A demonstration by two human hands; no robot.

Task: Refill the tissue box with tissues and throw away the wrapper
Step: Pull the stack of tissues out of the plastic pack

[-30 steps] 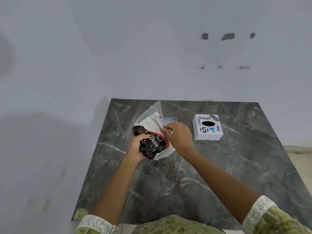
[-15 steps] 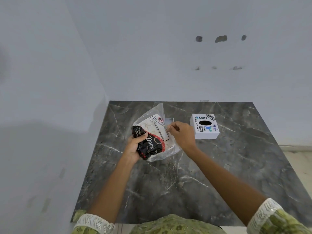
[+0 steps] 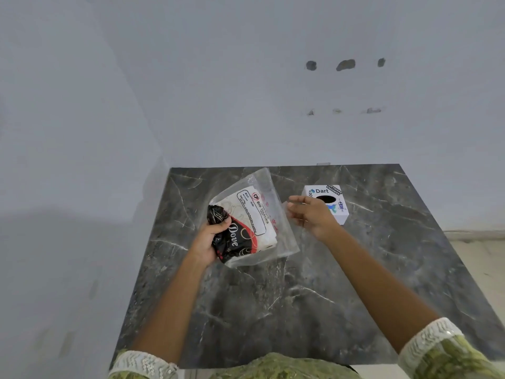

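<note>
1. Both hands are working over the dark marbled table (image 3: 314, 310): the left hand (image 3: 209, 242) is gripping the black end of the tissue pack (image 3: 246, 225), fingers curled round it, and is holding it tilted above the table.
2. The right hand (image 3: 311, 214) is now hanging apart from the pack, fingers loosely spread and slightly curled, palm turned toward the pack. Whether it is pinching a thin edge of clear film, I cannot tell.
3. Half a second ago that hand was closed at the upper right corner of the pack; it is now sitting further right, with a gap between fingertips and the printed label.
4. The clear plastic wrapper (image 3: 281, 233) is now showing wider along the pack's right side and lower edge, its film flaring out beyond the white tissues, where earlier it was lying closer to them.
5. The pack's label reading "BIG TISSUES" is facing up, with the black and red "Dove" print at the end nearest the left hand.
6. The white tissue box (image 3: 334, 196) is standing on the table behind the right hand, its dark oval opening facing up; the hand is covering its near left part, which was fully visible before.
7. Green patterned sleeves (image 3: 442, 354) with pale cuffs are showing at the bottom edge.
</note>
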